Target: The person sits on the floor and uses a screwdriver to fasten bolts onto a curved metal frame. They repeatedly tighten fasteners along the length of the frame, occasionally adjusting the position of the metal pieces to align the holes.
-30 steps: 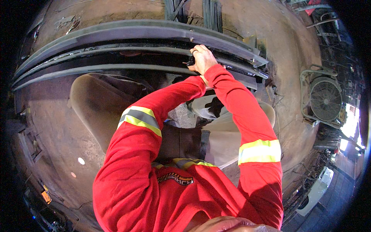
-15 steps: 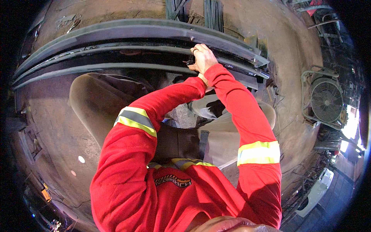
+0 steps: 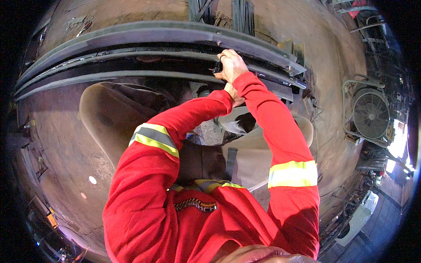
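Note:
My right hand (image 3: 232, 65) is closed by the steel beam, thumb and fingers curled round a small dark object (image 3: 217, 68) whose kind I cannot make out. It sits at the middle rail of a long grey steel beam (image 3: 175, 34) lying across in front of me. Below it, my left hand (image 3: 234, 93) is bent under my right wrist. Its fingers are hidden there. A bolt (image 3: 219, 43) stands out from the beam's upper face just beyond my right hand.
Bundled dark metal bars (image 3: 243, 17) lie past the beam. A floor fan (image 3: 371, 112) stands at the right on the brown floor (image 3: 329, 65). My bent knees flank the near side of the beam. Metal scraps and tools (image 3: 83, 26) lie at the far left.

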{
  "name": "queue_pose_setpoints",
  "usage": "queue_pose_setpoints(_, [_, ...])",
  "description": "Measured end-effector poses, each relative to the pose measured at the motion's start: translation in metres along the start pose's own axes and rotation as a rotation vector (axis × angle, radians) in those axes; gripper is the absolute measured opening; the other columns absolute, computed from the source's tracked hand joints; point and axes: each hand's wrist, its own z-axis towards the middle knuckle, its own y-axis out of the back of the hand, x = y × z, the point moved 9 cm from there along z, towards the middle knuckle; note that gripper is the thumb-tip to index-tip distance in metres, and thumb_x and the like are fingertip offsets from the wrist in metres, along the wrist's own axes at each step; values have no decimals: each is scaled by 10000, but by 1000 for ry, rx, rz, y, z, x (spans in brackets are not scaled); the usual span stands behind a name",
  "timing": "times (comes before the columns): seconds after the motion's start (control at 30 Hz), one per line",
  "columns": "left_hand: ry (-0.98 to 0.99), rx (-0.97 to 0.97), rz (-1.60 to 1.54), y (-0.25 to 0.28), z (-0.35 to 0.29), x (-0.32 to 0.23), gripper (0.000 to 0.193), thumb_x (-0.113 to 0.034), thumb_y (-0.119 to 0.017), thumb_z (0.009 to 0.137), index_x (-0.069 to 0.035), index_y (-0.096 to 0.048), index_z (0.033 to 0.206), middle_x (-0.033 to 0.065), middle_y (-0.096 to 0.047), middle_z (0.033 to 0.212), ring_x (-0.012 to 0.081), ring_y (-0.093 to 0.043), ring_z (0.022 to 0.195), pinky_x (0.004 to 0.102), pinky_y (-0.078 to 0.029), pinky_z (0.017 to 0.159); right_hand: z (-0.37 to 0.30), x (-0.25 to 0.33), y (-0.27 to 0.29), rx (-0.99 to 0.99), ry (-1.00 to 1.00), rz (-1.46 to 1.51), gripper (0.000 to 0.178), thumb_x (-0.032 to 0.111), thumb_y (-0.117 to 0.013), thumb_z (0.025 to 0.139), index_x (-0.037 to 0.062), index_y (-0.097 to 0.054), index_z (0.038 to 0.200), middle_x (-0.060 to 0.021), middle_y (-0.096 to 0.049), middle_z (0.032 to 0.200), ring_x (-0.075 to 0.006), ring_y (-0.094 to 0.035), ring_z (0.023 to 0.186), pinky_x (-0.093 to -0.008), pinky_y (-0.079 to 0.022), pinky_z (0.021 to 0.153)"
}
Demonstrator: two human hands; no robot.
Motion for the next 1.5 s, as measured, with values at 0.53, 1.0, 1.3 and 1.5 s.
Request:
queue_pose_setpoints(0.53, [-144, -97, -594, -73, 16, 39, 474, -379, -409, 922, -143, -456, 1331, 144, -444, 1377, 280, -336, 1331, 415, -276, 1084, 4, 5, -1, 32, 20, -31, 512, 232, -832, 498, -10, -625, 898, -121, -579, 953, -285, -525, 1002, -342, -437, 911])
queue_pose_setpoints(1.0, [-43, -398, 24, -12, -6, 23, 416, -394, -483, 875, -127, -523, 1192, 137, -563, 1189, 314, -478, 1173, 445, -365, 981, 6, 5, 2, 32, 12, -17, 546, 225, -828, 493, -25, -631, 937, -127, -587, 952, -288, -541, 980, -351, -445, 896])
queue_pose_setpoints(1.3, [-142, -388, -742, -50, 14, 29, 417, -279, -493, 872, -118, -484, 1257, 128, -542, 1243, 312, -457, 1213, 437, -351, 1016, 5, 5, -2, 111, -11, -48, 545, 214, -824, 502, -30, -629, 948, -135, -587, 973, -286, -537, 1002, -347, -443, 909])
queue_pose_setpoints(1.5, [-268, -221, -578, -60, 21, -6, 441, -253, -496, 855, -102, -473, 1269, 135, -531, 1255, 311, -466, 1203, 434, -358, 1006, 0, 0, 2, 27, 5, -40, 556, 225, -829, 497, -29, -633, 952, -125, -597, 940, -283, -550, 972, -339, -453, 891])
